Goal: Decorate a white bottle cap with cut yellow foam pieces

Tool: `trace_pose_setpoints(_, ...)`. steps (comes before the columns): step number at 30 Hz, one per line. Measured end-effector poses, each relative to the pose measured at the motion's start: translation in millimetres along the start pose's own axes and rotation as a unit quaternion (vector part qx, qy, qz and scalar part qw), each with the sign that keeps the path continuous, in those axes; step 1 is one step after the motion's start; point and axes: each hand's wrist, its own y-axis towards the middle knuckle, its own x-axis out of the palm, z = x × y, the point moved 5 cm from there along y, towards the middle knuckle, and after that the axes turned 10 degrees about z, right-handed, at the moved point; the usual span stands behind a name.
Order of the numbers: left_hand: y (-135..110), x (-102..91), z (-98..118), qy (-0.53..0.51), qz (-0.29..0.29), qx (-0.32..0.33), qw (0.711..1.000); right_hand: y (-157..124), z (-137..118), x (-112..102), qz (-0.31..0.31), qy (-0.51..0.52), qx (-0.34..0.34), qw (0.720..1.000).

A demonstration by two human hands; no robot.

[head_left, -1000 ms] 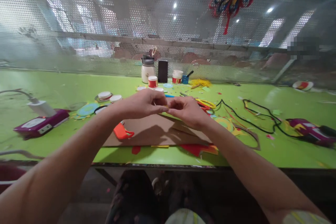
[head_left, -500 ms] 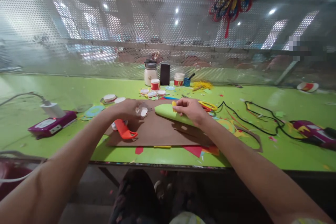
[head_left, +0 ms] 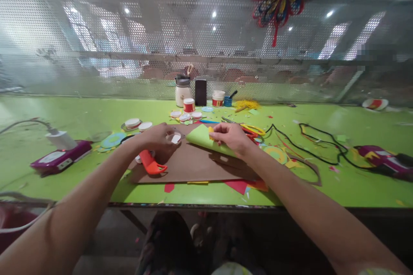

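My left hand (head_left: 157, 138) curls its fingers round the edge of a small round thing with a white face (head_left: 176, 138), above a brown board (head_left: 183, 169). What exactly it is, I cannot make out. Between the thumb and fingers of my right hand (head_left: 229, 136) is a small yellow paper piece (head_left: 211, 132). Under that hand lies a curved light-green sheet of paper (head_left: 201, 136), raised off the board. Just below my left wrist, an orange-red plastic tool (head_left: 152, 165) rests on the board's left side.
A purple power strip (head_left: 61, 157) with a white plug stands left. Yellow-handled scissors (head_left: 253, 130) and a black cord (head_left: 305, 133) lie right. At the back are a white bottle (head_left: 183, 92), a phone (head_left: 200, 92) and paper tubs (head_left: 218, 99). Paper scraps litter the green table (head_left: 106, 107).
My right hand and the yellow piece have shifted slightly left in view. The left hand's fingers sit closer round the white-faced thing. The whole view has moved a little.
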Motion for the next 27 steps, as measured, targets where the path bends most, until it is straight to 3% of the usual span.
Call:
trace_pose_setpoints(5,-5,-27.9,14,-0.035,0.047,0.037,0.998,1,0,1,-0.014,0.052,0.008,0.999)
trace_pose_setpoints(10,-17,-40.1,54,-0.124,0.056,0.099,0.986,3,-11,0,-0.018,0.114,0.004,0.993)
trace_pose_setpoints(16,-27,-36.8,100,-0.218,0.102,0.114,0.964,-3,-42,-20,0.006,0.11,-0.037,0.993)
trace_pose_setpoints(20,-30,-29.2,126,-0.225,0.151,0.178,0.946,-14,-49,-27,0.008,0.063,-0.046,0.997)
trace_pose_setpoints(27,-25,-16.8,139,-0.269,0.229,0.211,0.912,-15,-47,-37,0.036,0.058,-0.05,0.996)
